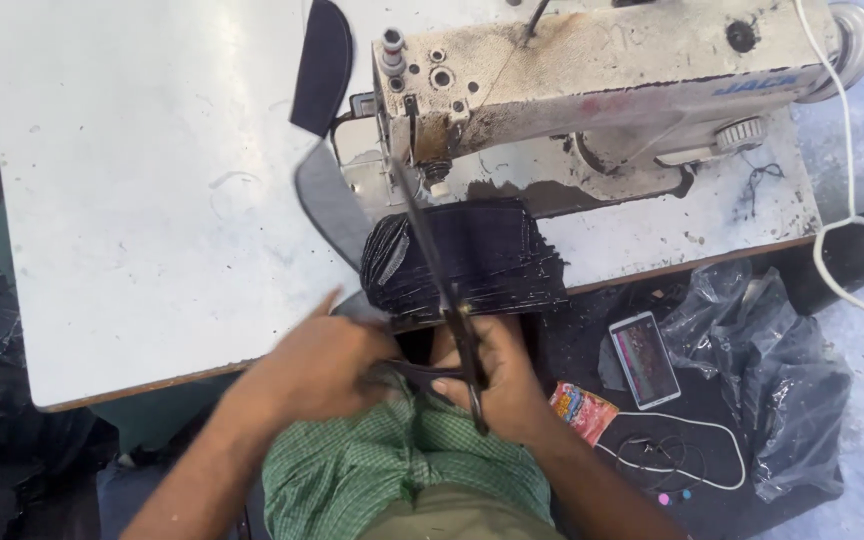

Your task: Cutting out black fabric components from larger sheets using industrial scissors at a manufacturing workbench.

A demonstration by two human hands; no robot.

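Scuffed white worktable [152,200] bearing worn cream sewing machine [592,80]; right hand [497,385] gripping long dark scissors [442,280]; left hand [317,365] pinching dark fabric strip [407,372] beside stacked black cloth pieces [492,260]; smartphone [644,358] lying nearby.

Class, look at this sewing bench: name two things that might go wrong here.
1. The long scissors in the right hand point up at the sewing machine, and the left hand is close by: a cut is possible.
2. The stack of dark fabric pieces overhangs the table edge and may slide off.
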